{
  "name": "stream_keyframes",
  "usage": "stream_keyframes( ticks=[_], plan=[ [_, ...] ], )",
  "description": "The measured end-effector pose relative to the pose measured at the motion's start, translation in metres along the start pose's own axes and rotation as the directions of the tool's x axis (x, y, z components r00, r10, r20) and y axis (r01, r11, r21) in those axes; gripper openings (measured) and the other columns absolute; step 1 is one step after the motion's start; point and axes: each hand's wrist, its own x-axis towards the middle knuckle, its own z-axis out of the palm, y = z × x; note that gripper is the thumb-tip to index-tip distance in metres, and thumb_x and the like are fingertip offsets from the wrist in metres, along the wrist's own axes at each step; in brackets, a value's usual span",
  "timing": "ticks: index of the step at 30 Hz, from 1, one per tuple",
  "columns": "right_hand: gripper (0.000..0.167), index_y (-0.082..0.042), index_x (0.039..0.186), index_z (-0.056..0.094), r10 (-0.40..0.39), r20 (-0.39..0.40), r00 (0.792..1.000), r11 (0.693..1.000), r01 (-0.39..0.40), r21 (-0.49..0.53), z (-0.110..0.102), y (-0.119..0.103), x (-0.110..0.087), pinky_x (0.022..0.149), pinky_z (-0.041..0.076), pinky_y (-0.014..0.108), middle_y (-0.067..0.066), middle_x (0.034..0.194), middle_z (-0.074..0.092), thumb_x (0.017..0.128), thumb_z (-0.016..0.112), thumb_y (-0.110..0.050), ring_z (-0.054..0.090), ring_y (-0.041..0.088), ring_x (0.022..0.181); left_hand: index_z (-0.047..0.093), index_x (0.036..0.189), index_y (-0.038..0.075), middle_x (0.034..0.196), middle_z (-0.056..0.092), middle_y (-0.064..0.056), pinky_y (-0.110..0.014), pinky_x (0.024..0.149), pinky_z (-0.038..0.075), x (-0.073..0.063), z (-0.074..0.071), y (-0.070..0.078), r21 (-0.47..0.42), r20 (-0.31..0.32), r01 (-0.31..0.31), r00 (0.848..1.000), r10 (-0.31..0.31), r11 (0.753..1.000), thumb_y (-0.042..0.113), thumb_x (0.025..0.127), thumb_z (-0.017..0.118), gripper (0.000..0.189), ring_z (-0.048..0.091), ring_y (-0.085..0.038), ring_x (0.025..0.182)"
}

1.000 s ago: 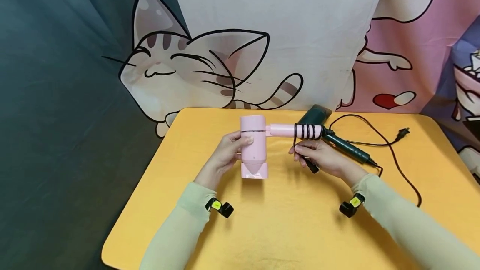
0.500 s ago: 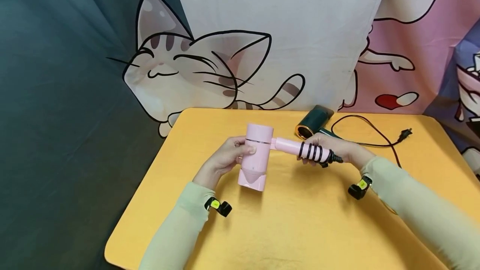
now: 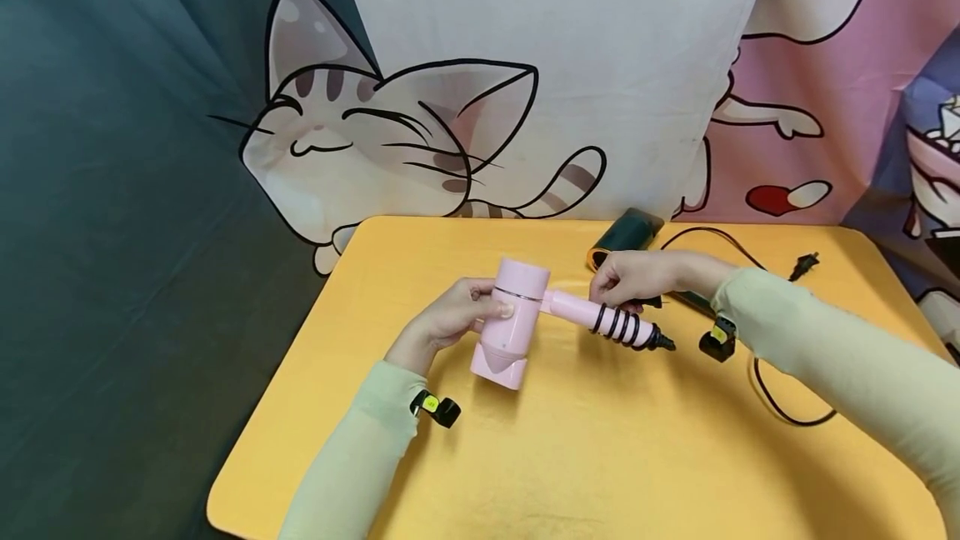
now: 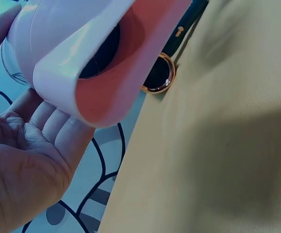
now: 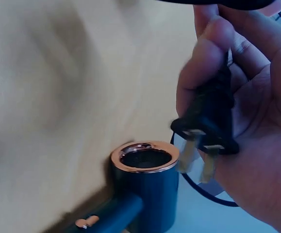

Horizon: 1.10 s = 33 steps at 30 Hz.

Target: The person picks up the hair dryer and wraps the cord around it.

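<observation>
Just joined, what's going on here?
A person is handling a pink hair dryer above a yellow table. The left hand holds it by the barrel, while the right hand grips the plug beside the handle. Several turns of black cord are wound round that handle. A dark green hair dryer lies behind, its own cord loose on the table.

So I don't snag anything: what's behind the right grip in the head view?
The green hair dryer: most of its barrel and a short piece of handle show. The right grip and wrist cover the join between them, though the right wrist camera shows that.
</observation>
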Motion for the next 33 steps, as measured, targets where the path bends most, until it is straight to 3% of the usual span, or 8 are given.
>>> stream_keyframes(
  ticks=[13,22,28,33],
  plan=[
    [0.022,-0.012,0.096,0.08,0.069,0.055,0.996,0.994,-0.064,-0.09,-0.005,-0.019,0.003,0.052,0.041,0.02,-0.001,0.073,0.064,0.108,0.062,-0.017,0.048,0.008,0.055,0.057,0.14,-0.017,0.107,0.076,-0.01,-0.036,0.076,0.065,0.002,-0.004,-0.002,0.069,-0.001,0.036,0.999,-0.036,0.997,0.005,0.093,0.067,0.053,0.072,-0.017,0.089],
    [0.041,-0.012,0.091,0.072,0.176,0.032,0.984,0.983,-0.174,-0.053,0.008,-0.033,-0.002,0.054,0.039,0.023,-0.001,0.078,0.063,0.113,0.051,-0.041,0.049,0.01,0.057,0.057,0.142,-0.013,0.117,0.075,-0.02,-0.041,0.079,0.066,0.004,-0.01,-0.002,0.107,0.042,0.056,0.997,-0.061,0.993,0.006,0.096,0.066,0.051,0.074,-0.02,0.092],
    [0.035,-0.017,0.092,0.071,0.162,0.02,0.987,0.974,-0.157,-0.164,0.018,-0.038,-0.004,0.056,0.04,0.025,-0.005,0.074,0.056,0.104,0.066,-0.049,0.051,0.01,0.061,0.058,0.141,-0.014,0.111,0.076,-0.016,-0.036,0.073,0.066,0.007,-0.013,-0.002,0.1,0.051,0.091,0.994,-0.097,0.991,0.007,0.096,0.066,0.05,0.074,-0.019,0.089],
    [0.032,-0.016,0.095,0.07,0.138,-0.014,0.99,0.97,-0.138,-0.2,0.024,-0.036,-0.003,0.059,0.043,0.026,-0.004,0.082,0.059,0.099,0.075,-0.047,0.053,0.011,0.065,0.059,0.139,-0.013,0.108,0.076,-0.015,-0.035,0.069,0.065,0.01,-0.014,-0.002,0.115,0.05,0.107,0.992,-0.113,0.988,0.009,0.096,0.067,0.049,0.074,-0.02,0.086]
  ],
)
